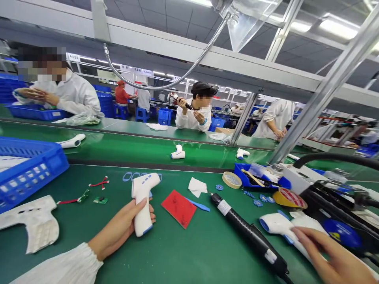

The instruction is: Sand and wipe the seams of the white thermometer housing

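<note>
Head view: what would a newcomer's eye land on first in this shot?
The left hand wrapped around the grip of a white infrared thermometer at lower centre comes first. To its right, a black electric screwdriver lies on the green bench, with the right hand on a second thermometer in the lower right corner. At far left, a blue plastic crate stands out.

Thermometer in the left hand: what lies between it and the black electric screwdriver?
In the head view, a red pad and a blue strip lie between the thermometer and the electric screwdriver.

No text is legible; the white tool label (224, 207) is blurred.
</note>
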Demonstrator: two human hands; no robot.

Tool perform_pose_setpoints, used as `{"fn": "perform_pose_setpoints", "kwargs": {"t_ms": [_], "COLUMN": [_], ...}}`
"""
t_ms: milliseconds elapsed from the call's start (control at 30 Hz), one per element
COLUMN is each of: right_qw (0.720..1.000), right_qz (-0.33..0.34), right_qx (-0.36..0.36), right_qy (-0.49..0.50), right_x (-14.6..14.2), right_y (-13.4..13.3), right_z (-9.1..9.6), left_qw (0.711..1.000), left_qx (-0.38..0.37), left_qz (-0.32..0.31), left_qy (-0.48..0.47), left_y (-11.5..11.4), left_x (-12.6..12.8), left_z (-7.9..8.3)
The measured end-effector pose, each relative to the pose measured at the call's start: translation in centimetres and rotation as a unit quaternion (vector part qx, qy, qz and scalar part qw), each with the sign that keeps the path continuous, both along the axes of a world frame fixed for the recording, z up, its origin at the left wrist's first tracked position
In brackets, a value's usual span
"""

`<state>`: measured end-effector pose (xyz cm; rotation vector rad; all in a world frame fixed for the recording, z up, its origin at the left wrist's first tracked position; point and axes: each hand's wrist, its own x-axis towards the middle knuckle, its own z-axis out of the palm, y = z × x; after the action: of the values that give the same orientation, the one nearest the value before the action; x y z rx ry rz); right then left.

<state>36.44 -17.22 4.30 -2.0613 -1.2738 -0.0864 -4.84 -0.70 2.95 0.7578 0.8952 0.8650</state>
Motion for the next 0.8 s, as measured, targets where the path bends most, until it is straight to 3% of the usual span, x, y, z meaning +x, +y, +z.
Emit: {"fn": "perform_pose_setpoints", "kwargs": {"t_ms": [100,167,300,400,500,633,800], "right_qw": [0.983,0.962,0.957,0.961,0.957,0.938,0.864], "right_qz": [0.179,0.262,0.264,0.252,0.272,0.34,0.479], "right_qx": [-0.046,-0.078,-0.104,-0.098,-0.091,-0.069,-0.058], "right_qy": [-0.008,-0.024,-0.05,-0.053,-0.031,0.022,0.144], "right_x": [-8.2,-12.0,-15.4,-16.2,-17.1,-20.0,-24.9], "right_y": [6.1,10.4,17.9,21.2,21.4,18.4,16.3], "right_z": [2.3,2.7,0.5,-1.7,-2.3,-0.9,-0.2], "left_qw": [0.999,0.998,0.993,0.991,0.99,0.989,0.987], "left_qx": [-0.007,-0.023,-0.049,-0.054,-0.061,-0.067,-0.029], "left_qz": [0.024,0.043,0.034,0.007,-0.011,-0.033,-0.066], "left_qy": [-0.032,-0.05,-0.1,-0.124,-0.13,-0.128,-0.144], "left_y": [-0.1,-0.1,0.0,0.2,0.3,0.5,0.6], "left_x": [0.2,0.3,0.2,0.1,0.0,0.0,0.1], "left_z": [-0.5,-0.7,-0.8,-0.6,-0.6,-0.8,-1.2]}}
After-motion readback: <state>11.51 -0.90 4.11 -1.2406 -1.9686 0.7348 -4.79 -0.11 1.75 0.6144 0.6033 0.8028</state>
